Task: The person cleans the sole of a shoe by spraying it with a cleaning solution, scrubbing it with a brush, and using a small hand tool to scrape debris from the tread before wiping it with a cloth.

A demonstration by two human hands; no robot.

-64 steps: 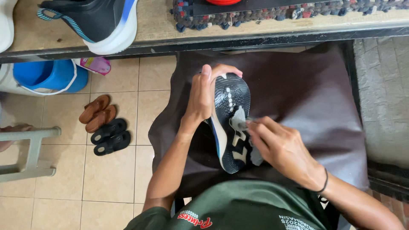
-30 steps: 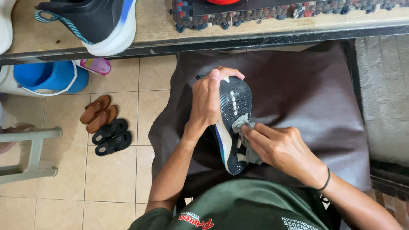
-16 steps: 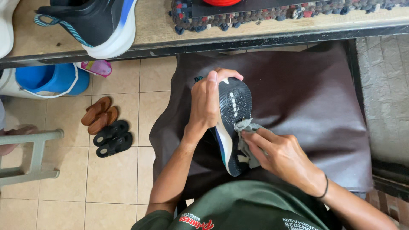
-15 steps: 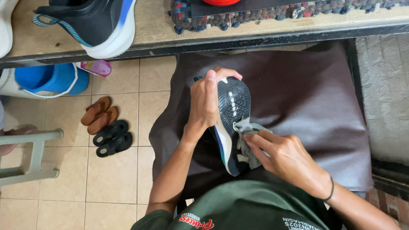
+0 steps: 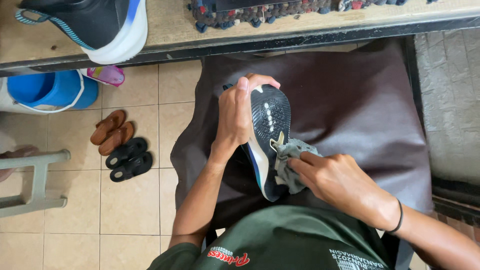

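Nearest the camera, a green shirt (image 5: 300, 240) fills the bottom edge, and both bare arms reach out from it over a dark brown apron (image 5: 350, 110) spread across the lap. The right hand (image 5: 340, 182) has its fingers (image 5: 305, 167) curled and pressed together on a crumpled grey cloth (image 5: 290, 165), pushing it against the heel half of the sole, a grip that looks suited to rubbing rather than lifting. The shoe (image 5: 267, 140) lies sole up above the lap, heel toward the body and toe pointing away, so the tread faces the cloth. The left hand (image 5: 237, 117) braces it from the side, fingers wrapped over the toe and thumb along the edge, apparently to keep it from twisting under the pressure. The sole is dark navy and finely studded, with a row of pale dots down the forefoot, cream marks near the middle and a white-and-blue midsole edge. Farther left on the tiled floor sit brown sandals (image 5: 110, 132) and black sandals (image 5: 127, 160), then a blue bucket (image 5: 47, 90). Farthest, on the wooden surface (image 5: 170, 30), stands a second shoe (image 5: 95, 25) beside a braided mat (image 5: 280, 10).
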